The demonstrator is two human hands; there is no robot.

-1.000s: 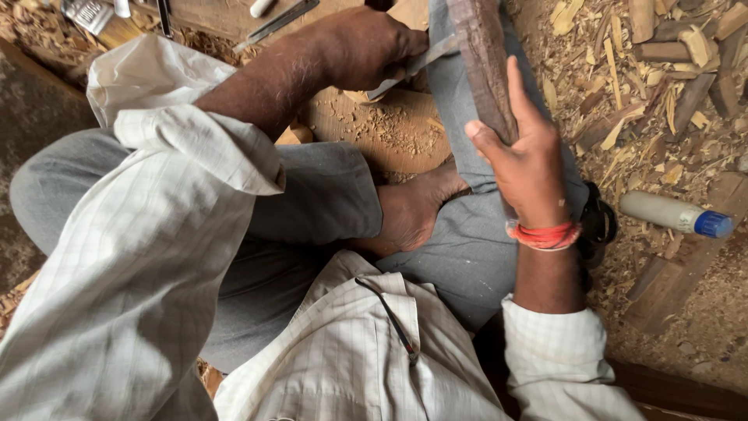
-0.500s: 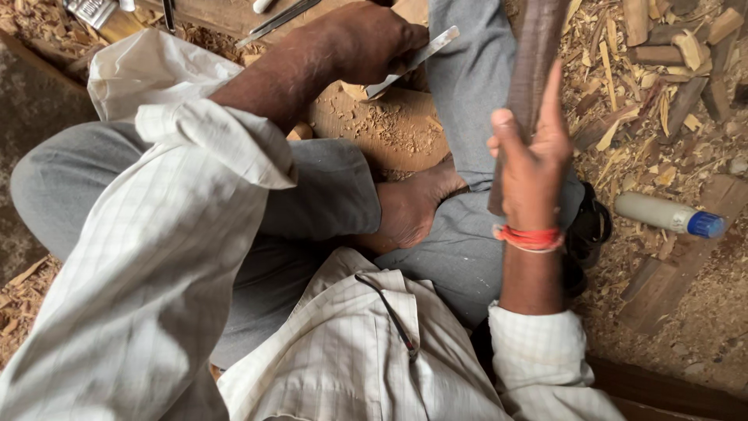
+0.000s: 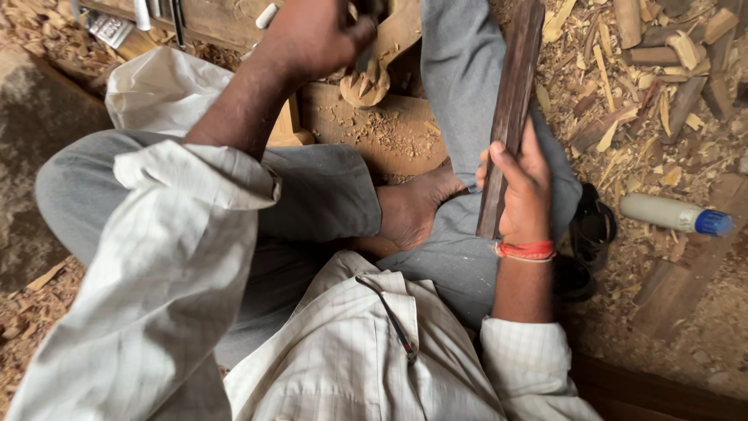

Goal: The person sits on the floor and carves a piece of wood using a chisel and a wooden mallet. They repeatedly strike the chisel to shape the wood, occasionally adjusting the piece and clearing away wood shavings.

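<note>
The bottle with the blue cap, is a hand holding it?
No, the bottle with the blue cap lies alone on the wood chips, while the right hand holds a dark wooden stick.

Bottle: a white cylindrical plastic bottle (image 3: 664,212) with a blue cap (image 3: 714,223) lies on its side among wood chips at right.
Packet: a small flat printed package (image 3: 109,30), pale with dark markings, lies at top left.
Screens, signs: none visible.
</note>
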